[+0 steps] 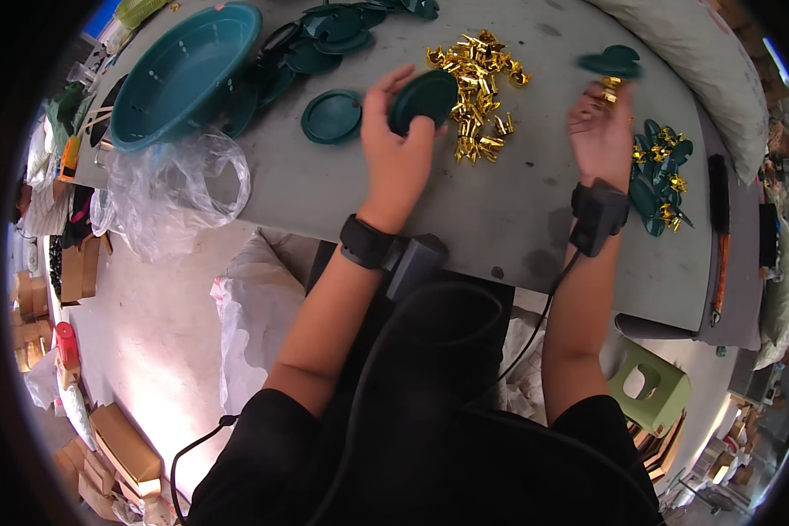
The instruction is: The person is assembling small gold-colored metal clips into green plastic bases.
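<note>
My left hand [394, 145] grips a dark green round disc [425, 98] by its edge, with the thumb across its face. Over to the right, my right hand [600, 127] pinches a shiny gold piece [610, 88], and a dark green disc [612, 61], blurred by motion, sits on top of it. Between the hands lies a heap of loose gold pieces [478, 83]. One more green disc [331, 117] rests flat on the table, left of my left hand. Green discs with gold pieces on them [647, 197] are gathered beside my right wrist.
A large teal basin [162, 83] stands tilted at the far left, with overlapping green discs [316, 54] next to it. A clear plastic bag [171, 188] hangs over the grey table's [500, 210] edge. Beneath the right side is a green stool [653, 386]. Cables run from both wrists.
</note>
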The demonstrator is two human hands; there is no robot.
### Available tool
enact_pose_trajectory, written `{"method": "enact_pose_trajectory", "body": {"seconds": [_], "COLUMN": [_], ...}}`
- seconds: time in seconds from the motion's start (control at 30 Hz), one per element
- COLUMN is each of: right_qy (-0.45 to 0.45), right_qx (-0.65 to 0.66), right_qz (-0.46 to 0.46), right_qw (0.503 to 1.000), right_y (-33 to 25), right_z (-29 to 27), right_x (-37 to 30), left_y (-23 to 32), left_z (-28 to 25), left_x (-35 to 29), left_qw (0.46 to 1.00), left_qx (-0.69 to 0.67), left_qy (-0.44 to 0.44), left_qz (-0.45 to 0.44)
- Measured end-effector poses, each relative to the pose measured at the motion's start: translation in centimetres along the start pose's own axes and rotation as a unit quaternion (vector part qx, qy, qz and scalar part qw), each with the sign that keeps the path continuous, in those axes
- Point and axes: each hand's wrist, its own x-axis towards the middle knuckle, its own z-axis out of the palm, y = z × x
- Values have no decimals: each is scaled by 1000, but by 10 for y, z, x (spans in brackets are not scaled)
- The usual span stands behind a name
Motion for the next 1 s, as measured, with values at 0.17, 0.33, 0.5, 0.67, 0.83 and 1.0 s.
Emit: {"method": "enact_pose_trajectory", "body": {"seconds": [0.17, 0.33, 0.5, 0.67, 0.83, 1.0], "right_qy": [198, 166, -94, -131, -107, -90], "right_qx": [127, -86, -403, -448, -415, -420], "right_qz": [-79, -128, -247, -225, -250, -246], "right_qw": [969, 974, 876, 856, 868, 869], "right_y": [4, 31, 73, 78, 81, 80], "right_z": [-26, 24, 69, 88, 86, 90], "right_x": [6, -8, -33, -53, -56, -61], "left_y": [2, -4, -14, -9, -2, -7], "left_z": [-10, -20, -21, -9, 2, -3], "left_x": [6, 8, 9, 7, 0, 0], "left_qw": [976, 942, 878, 905, 948, 933], "left_qx": [-131, -230, -348, -275, -188, -235], "left_qy": [58, 19, -86, -111, -70, -73], "left_qz": [-163, -242, -318, -304, -247, -262]}}
